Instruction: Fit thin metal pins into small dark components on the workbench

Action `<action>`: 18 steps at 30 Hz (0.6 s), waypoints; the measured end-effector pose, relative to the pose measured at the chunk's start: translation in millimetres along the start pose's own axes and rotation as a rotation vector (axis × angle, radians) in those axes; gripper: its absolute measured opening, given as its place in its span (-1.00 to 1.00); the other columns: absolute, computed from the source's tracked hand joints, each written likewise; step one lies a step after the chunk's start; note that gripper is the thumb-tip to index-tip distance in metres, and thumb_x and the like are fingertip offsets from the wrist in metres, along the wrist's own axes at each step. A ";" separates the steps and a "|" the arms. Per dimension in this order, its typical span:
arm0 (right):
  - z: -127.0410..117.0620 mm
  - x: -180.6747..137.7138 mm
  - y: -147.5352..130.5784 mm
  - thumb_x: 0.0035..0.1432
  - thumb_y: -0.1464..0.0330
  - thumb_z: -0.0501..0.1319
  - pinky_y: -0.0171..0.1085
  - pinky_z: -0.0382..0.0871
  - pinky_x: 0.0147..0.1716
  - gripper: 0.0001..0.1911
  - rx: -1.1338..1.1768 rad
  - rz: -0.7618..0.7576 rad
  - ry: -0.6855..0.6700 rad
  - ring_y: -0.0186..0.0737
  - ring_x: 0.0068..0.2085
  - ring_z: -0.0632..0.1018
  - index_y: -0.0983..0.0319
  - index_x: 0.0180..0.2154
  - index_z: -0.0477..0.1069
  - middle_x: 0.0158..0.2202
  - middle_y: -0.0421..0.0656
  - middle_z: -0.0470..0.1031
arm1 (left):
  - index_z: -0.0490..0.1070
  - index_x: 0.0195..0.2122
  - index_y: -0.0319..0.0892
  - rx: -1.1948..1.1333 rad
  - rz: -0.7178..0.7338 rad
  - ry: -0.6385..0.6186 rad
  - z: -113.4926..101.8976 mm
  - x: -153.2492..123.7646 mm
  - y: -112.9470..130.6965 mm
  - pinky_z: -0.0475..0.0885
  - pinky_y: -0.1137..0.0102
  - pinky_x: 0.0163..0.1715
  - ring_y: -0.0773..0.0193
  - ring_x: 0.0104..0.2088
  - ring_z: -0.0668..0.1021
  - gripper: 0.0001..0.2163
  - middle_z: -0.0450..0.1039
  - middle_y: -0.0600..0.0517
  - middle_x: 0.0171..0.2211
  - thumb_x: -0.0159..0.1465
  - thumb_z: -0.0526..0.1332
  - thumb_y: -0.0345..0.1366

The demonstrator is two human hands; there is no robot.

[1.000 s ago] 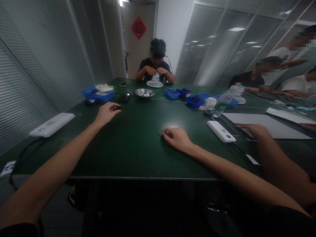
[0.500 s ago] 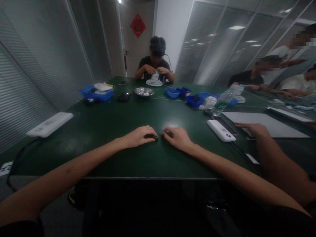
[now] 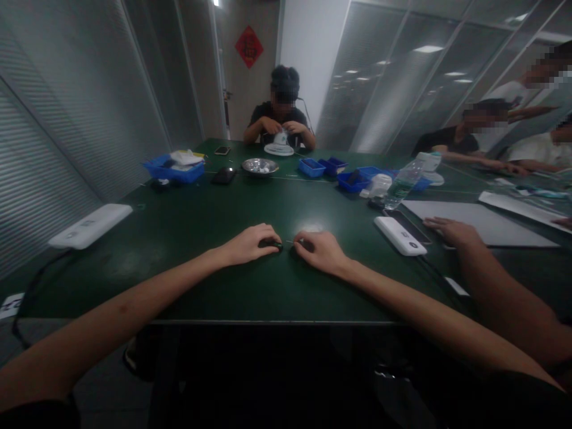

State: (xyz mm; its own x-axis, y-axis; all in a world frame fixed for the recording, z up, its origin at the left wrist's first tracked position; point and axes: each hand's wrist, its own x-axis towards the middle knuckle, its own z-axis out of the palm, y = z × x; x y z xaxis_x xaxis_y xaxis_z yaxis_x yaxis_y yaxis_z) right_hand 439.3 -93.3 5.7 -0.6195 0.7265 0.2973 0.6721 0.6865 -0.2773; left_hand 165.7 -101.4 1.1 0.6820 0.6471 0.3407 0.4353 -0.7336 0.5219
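Left hand (image 3: 250, 244), right hand (image 3: 322, 251): bare, no rings, no gloves. Forearms bare, no watch. Dark sleeve edges at 7 and 5 o'clock.

counter (image 3: 214, 226): dark green, plain
small part (image 3: 270, 243) under left hand (image 3: 250, 244): black
bins (image 3: 172, 168), 11 o'clock: blue
power bank (image 3: 92, 224), 9 o'clock: white
bowl (image 3: 260, 166), 12 o'clock: silver
door ornament (image 3: 249, 46): red

Single head-worn view, facing forward and slightly down along the desk (image 3: 201, 280). Close to the near edge, far end distant. No second view.
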 end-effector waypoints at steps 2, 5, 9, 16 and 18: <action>-2.1 -0.8 -1.7 0.34 0.26 0.18 -0.31 0.21 -0.37 -0.80 0.011 -0.024 -0.013 -0.28 -0.44 0.48 0.17 -0.14 0.56 -0.45 -0.20 0.54 | 0.55 -0.01 -0.17 0.008 -0.023 0.021 0.1 0.2 -2.7 0.39 0.28 -0.09 0.14 -0.11 0.49 -0.79 0.48 -0.08 -0.13 0.41 0.25 -0.22; -4.1 -2.0 -3.7 0.34 0.27 0.18 -0.31 0.22 -0.36 -0.80 0.025 -0.066 -0.028 -0.29 -0.45 0.47 0.18 -0.14 0.56 -0.45 -0.21 0.54 | 0.55 -0.03 -0.18 0.002 -0.046 0.028 0.1 0.7 -5.2 0.39 0.32 -0.16 0.17 -0.17 0.49 -0.79 0.48 -0.07 -0.16 0.41 0.26 -0.21; -3.9 -2.7 -4.3 0.33 0.28 0.18 -0.31 0.23 -0.36 -0.80 0.042 -0.107 -0.038 -0.30 -0.46 0.47 0.18 -0.14 0.56 -0.44 -0.20 0.54 | 0.56 -0.03 -0.19 -0.024 -0.031 0.007 -0.5 1.7 -4.1 0.38 0.33 -0.15 0.18 -0.18 0.49 -0.80 0.48 -0.07 -0.16 0.41 0.25 -0.23; -3.6 -2.9 -5.4 0.34 0.29 0.18 -0.32 0.22 -0.38 -0.81 0.066 -0.129 -0.029 -0.30 -0.45 0.47 0.19 -0.14 0.55 -0.41 -0.20 0.55 | 0.56 -0.02 -0.19 -0.069 -0.019 -0.019 -0.4 3.0 -2.3 0.37 0.34 -0.16 0.20 -0.21 0.49 -0.79 0.48 -0.08 -0.17 0.42 0.25 -0.23; -3.8 -3.1 -5.8 0.34 0.29 0.18 -0.32 0.21 -0.38 -0.81 0.073 -0.137 -0.031 -0.31 -0.46 0.47 0.19 -0.14 0.55 -0.42 -0.20 0.55 | 0.56 -0.02 -0.19 -0.070 -0.011 -0.024 -0.1 3.4 -1.6 0.37 0.34 -0.15 0.20 -0.19 0.49 -0.80 0.48 -0.07 -0.16 0.42 0.25 -0.24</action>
State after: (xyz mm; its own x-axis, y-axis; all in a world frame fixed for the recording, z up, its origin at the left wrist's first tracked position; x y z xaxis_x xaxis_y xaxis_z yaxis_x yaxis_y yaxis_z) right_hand 438.8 -99.7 9.9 -0.7163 0.6258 0.3087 0.5499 0.7786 -0.3023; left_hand 167.3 -98.0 1.5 0.6915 0.6495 0.3161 0.4014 -0.7094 0.5793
